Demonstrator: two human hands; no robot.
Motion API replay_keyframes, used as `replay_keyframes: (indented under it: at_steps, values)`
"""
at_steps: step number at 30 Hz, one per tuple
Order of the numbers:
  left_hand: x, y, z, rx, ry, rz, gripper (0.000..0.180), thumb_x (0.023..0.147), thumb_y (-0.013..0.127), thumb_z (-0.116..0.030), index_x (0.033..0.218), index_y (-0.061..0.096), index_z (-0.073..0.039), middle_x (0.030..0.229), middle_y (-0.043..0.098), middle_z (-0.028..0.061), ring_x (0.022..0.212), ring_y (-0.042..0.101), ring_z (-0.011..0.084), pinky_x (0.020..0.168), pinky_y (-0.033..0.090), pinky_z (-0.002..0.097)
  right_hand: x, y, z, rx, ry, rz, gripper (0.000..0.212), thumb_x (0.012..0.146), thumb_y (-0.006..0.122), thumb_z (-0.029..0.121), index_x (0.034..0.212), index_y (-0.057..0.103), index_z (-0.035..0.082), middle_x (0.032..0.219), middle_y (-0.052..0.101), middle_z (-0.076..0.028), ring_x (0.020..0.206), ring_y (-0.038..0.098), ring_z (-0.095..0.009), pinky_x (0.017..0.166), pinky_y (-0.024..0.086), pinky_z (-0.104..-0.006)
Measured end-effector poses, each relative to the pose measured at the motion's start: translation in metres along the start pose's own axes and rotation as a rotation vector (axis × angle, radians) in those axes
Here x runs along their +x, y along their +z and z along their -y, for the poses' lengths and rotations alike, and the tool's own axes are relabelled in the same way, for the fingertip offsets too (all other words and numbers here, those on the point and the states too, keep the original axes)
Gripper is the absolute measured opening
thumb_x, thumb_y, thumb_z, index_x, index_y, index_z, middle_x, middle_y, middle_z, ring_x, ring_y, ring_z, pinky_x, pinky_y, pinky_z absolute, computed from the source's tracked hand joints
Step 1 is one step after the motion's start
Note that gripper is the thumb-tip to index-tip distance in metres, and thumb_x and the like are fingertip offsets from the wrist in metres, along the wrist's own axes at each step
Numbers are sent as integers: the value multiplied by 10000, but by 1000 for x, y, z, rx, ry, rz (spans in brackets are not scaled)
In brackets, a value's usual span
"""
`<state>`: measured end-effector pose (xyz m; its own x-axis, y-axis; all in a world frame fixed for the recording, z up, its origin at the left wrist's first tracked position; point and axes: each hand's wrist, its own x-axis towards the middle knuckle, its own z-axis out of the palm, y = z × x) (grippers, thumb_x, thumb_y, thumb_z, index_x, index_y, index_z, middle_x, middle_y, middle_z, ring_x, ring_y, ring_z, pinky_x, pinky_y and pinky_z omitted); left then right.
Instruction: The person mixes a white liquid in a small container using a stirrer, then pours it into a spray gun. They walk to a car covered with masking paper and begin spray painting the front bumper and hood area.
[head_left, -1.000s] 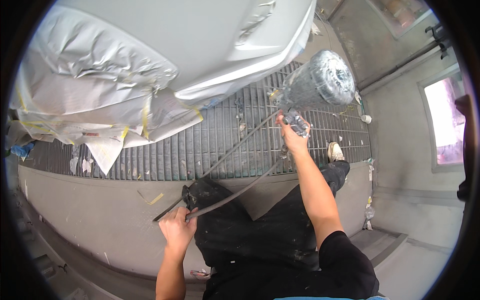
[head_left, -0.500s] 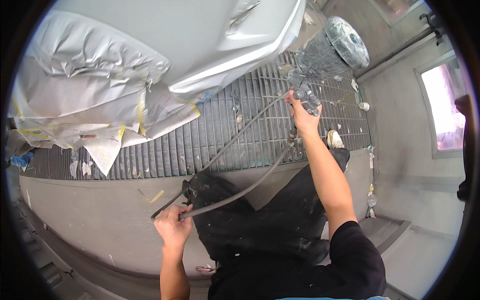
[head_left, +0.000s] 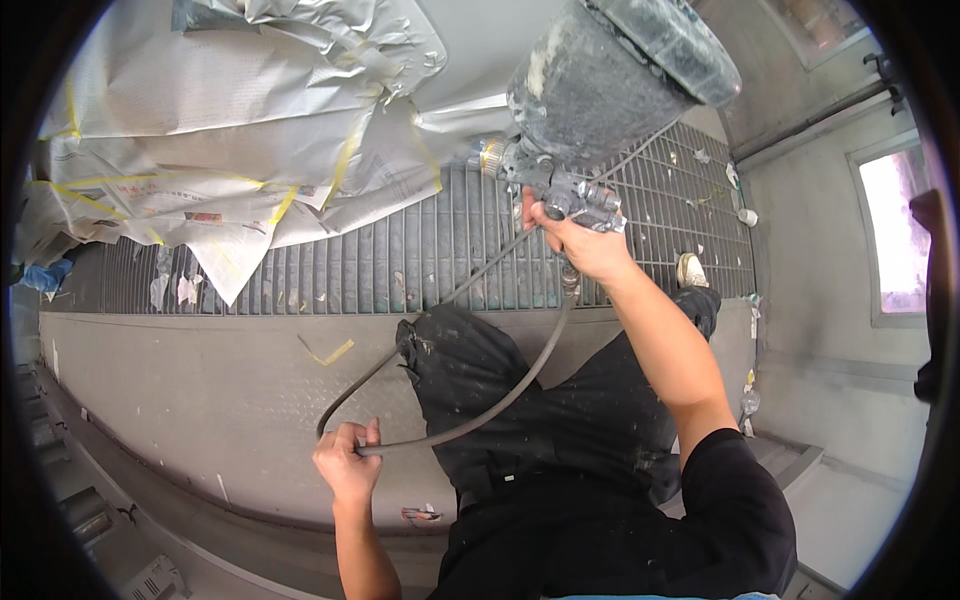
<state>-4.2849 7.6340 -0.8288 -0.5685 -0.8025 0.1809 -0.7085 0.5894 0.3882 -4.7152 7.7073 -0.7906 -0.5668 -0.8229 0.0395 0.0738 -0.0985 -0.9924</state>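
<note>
My right hand (head_left: 592, 246) is closed round the handle of a spray gun (head_left: 562, 188), whose nozzle points left toward the masked car body. On top of the gun sits a large paint-smeared cup (head_left: 595, 100), tilted to the right. A dark air hose (head_left: 505, 405) runs from the bottom of the handle down to my left hand (head_left: 346, 462), which grips it at lower left. From there the hose loops back up past my knee and behind the gun. The fingers on the trigger side are partly hidden.
Masking paper (head_left: 190, 110) with yellow tape drapes over the silver car body (head_left: 480, 45). Below lies a metal floor grating (head_left: 400, 260) with paper scraps, bordered by a grey floor strip (head_left: 200, 380). A wall with a bright window (head_left: 897, 230) stands at right.
The spray gun has come up nearer my head and swung left, its nozzle now in plain view. My left hand keeps its grip on the hose, shifted slightly. My view has moved left along the car.
</note>
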Motion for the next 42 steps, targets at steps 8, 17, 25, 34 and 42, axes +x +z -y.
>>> replay_keyframes:
  at_steps: [8, 17, 25, 34, 42]
  values:
    - [43, 40, -82, -111, 226, -67, 333, 740, 903, -167, 648, 586, -127, 536, 538, 54, 516, 558, 298, 523, 435, 417, -11, -109, 26, -196, -29, -376, 237, 968, 765, 178, 1140, 735, 16, 819, 725, 8, 631, 581, -39, 498, 392, -197]
    - [50, 47, -89, -195, 259, -101, 311, 754, 899, -170, 678, 601, -118, 557, 557, 51, 501, 544, 295, 517, 413, 399, -10, -141, 49, -345, -84, -787, 183, 964, 764, 176, 1088, 710, 53, 876, 709, -5, 784, 636, -72, 531, 397, -219]
    - [3, 10, 13, -159, 31, -85, 287, 798, 860, -111, 686, 597, -91, 532, 498, 70, 468, 481, 275, 517, 387, 400, -48, -13, 83, -209, -103, -473, 163, 973, 751, 157, 1083, 725, 40, 818, 721, -8, 598, 561, -46, 512, 394, -215]
    - [-22, 18, 11, -177, -19, -112, 285, 809, 854, -121, 674, 605, -89, 526, 496, 62, 479, 489, 270, 504, 380, 398, -19, 19, 122, -287, -139, -97, 314, 991, 732, 219, 1180, 669, -24, 912, 695, -58, 775, 617, -103, 523, 401, -214]
    - [29, 37, -67, -274, 195, -148, 306, 762, 898, -162, 670, 609, -117, 558, 563, 51, 484, 520, 289, 510, 404, 383, -28, -70, 160, -308, -250, -458, 238, 964, 772, 202, 1094, 720, 9, 854, 707, -38, 736, 628, -79, 501, 399, -196]
